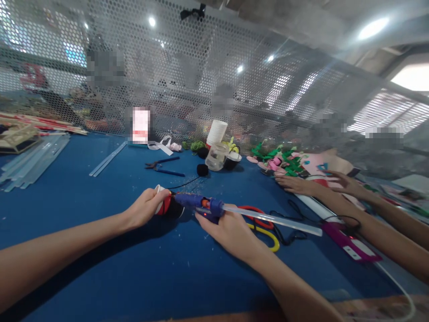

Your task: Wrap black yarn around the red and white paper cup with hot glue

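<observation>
While the right hand [231, 235] grips the glue gun [191, 200], its nozzle [173, 194] points at the red-and-black cup [167, 207] clamped in the left hand [144, 209], contact unclear. A slip could burn the nearby thumb [162, 195]. Beyond, tugging the black strand [187, 183] might roll its ball [202, 170].

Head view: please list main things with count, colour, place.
Plastic glue gun: one, blue, centre
Cuplike piece: one, white, red, black, left centre
Metal pliers: one, blue handles, left centre
Flat translucent strips: several, bluish, left
Stacked cups: several, white, back
Plastic cup: one, clear, back centre
Leafy pieces: several, green, pink, right
Power strip: one, magenta, right
Tabletop: one, blue, foreground
Another person's hands: two, bare, right
Left hand: one, bare, on cuplike piece
Right hand: one, bare, on glue gun
</observation>
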Available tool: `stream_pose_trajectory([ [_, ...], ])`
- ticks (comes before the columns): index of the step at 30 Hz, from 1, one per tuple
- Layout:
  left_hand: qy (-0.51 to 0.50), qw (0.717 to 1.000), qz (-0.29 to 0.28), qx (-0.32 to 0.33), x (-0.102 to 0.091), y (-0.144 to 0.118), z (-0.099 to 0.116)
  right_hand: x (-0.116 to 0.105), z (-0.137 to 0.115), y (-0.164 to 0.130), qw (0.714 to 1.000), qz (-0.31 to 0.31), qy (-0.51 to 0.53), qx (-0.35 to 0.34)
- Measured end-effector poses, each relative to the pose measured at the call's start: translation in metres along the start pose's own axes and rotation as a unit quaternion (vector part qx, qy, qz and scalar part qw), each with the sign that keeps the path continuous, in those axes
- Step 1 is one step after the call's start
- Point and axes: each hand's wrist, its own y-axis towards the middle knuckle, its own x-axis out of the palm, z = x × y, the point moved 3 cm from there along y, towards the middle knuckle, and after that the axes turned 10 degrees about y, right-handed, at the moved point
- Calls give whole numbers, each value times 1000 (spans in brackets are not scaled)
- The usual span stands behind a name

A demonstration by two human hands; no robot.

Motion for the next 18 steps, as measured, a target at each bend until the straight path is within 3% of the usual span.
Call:
stream_pose_trajectory([
  [10, 32, 999, -5, 7, -1, 0, -1, 2, 6, -2, 997, 31, 55, 44],
  [18, 50, 999, -11, 15, 0, -1, -1, -1, 4, 0, 994, 21, 93, 61],
])
